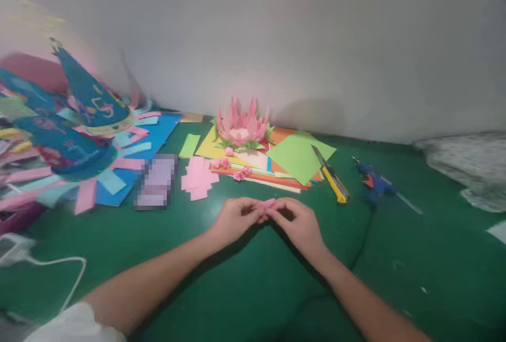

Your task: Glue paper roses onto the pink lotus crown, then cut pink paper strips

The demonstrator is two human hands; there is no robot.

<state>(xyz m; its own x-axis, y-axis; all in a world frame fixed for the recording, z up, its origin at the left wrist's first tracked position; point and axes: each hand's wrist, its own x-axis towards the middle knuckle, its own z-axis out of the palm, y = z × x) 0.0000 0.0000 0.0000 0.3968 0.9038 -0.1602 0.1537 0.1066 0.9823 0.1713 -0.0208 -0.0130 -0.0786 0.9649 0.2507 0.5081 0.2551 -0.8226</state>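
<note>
Both hands meet over the middle of the green table, pinching one small piece of pink paper (268, 204). My left hand (236, 219) is closed on its left side, thumb and fingertips together. On the other side my right hand (297, 222) grips it in the same way. The fingers hide most of the paper, so its exact shape is unclear. Beyond the hands lie several small pink paper roses (239, 175) on stacked coloured paper. To the left of the roses is a pile of pink paper strips (197, 178).
A pink paper lotus (242, 123) stands at the back on coloured sheets (302, 155). A yellow utility knife (335, 181) and a blue glue gun (377, 179) with a cord lie right. Left are a phone (156, 181), blue paper cones (93, 91) and a white cable (59, 260).
</note>
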